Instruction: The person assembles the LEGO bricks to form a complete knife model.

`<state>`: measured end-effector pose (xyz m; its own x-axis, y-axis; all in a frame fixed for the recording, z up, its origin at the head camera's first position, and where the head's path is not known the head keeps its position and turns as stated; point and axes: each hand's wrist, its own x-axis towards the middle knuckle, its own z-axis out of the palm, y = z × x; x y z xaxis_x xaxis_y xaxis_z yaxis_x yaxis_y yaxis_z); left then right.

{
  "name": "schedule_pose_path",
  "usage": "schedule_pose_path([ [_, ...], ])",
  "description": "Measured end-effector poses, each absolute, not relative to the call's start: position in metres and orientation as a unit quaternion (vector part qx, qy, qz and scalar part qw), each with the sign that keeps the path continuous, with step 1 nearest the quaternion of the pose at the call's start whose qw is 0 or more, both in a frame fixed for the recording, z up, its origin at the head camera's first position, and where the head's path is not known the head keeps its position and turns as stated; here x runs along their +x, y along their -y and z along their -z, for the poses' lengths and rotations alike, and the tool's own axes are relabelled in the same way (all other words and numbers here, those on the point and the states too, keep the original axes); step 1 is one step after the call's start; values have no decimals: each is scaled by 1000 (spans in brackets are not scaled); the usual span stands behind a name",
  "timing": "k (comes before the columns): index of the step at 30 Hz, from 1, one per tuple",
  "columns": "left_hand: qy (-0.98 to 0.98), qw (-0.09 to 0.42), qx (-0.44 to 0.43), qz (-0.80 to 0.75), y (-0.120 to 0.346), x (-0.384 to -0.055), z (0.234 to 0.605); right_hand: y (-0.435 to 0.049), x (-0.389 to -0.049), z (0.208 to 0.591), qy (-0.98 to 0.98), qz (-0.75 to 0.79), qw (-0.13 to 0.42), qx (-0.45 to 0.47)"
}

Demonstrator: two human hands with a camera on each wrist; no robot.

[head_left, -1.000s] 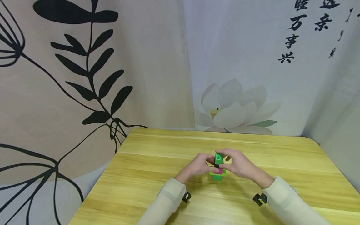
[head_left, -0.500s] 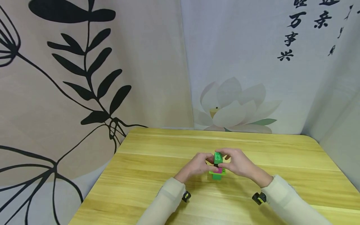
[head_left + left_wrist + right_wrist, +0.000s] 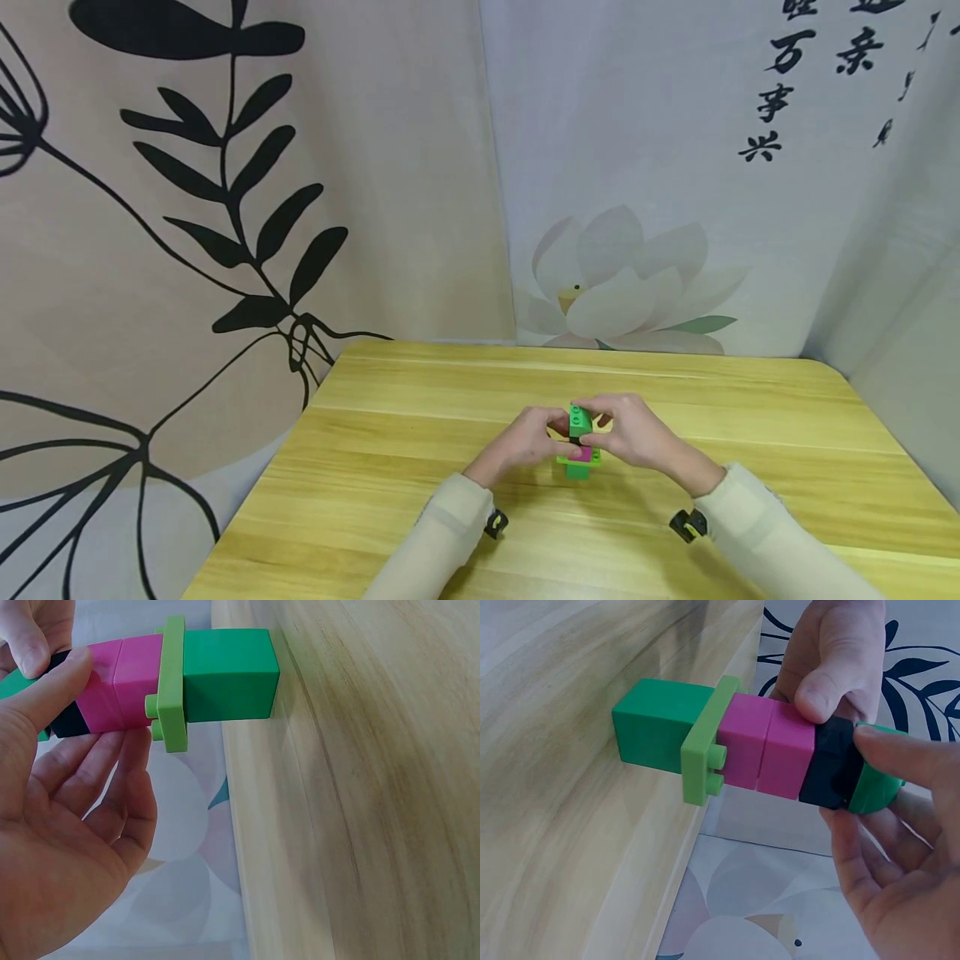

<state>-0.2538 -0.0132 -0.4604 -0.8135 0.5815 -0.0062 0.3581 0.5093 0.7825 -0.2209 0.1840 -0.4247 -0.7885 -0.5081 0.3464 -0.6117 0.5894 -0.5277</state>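
Note:
A stack of toy building blocks is between my two hands at the middle of the table. From the bottom it has a green block (image 3: 229, 675), a lime green plate with studs (image 3: 173, 682), two pink blocks (image 3: 765, 746), a black block (image 3: 830, 763) and a green top block (image 3: 877, 766) with a curved side. My left hand (image 3: 528, 437) pinches the stack at the pink and black blocks. My right hand (image 3: 633, 429) pinches the green top block, its thumb beside the black one. Whether the bottom block touches the table cannot be told.
The light wooden table (image 3: 420, 400) has its far edge near a patterned cloth wall (image 3: 420, 208). Each sleeve has a small black wrist camera, such as the right one (image 3: 688, 526).
The head view has shifted slightly. Both hands keep their grip on the block stack, with hardly any movement of the hands or blocks.

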Motion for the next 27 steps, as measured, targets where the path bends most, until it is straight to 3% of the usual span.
schedule_pose_path([
  [27,-858,132,286,-406,13,-256,460,-187,-225,423,885,-373,31,277],
])
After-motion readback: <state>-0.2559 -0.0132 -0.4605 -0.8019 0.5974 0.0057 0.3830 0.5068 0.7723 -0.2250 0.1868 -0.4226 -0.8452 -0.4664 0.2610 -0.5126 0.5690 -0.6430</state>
